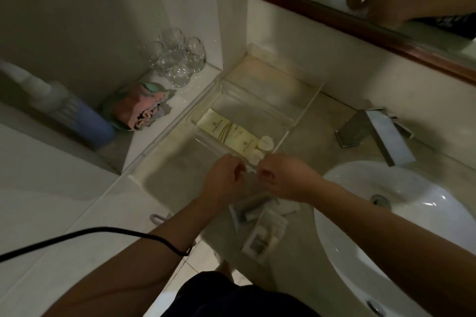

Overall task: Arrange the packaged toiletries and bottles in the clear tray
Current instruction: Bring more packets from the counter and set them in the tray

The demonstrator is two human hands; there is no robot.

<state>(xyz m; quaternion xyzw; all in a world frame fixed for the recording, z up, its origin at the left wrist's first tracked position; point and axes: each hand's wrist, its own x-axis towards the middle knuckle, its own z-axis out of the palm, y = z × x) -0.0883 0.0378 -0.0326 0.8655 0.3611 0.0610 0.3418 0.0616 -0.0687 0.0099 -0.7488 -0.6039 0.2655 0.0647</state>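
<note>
The clear tray [304, 108] lies on the beige counter against the wall. At its near end are cream packets [224, 127] and small bottles with white caps [266, 143]. My left hand [226, 179] and my right hand [283, 179] meet at the tray's near corner, both with fingers pinched. Between them is a small pale item [249, 170], too blurred to name. More toiletries lie on the counter below my hands: a clear packet [265, 235], a grey tube [253, 204] and a white piece [287, 208].
A white basin [401, 216] sits at the right with a metal tap [373, 131] behind it. Drinking glasses [177, 59], a folded cloth [139, 108] and a spray bottle [64, 108] stand on the left ledge. A black cable [103, 233] crosses my left forearm.
</note>
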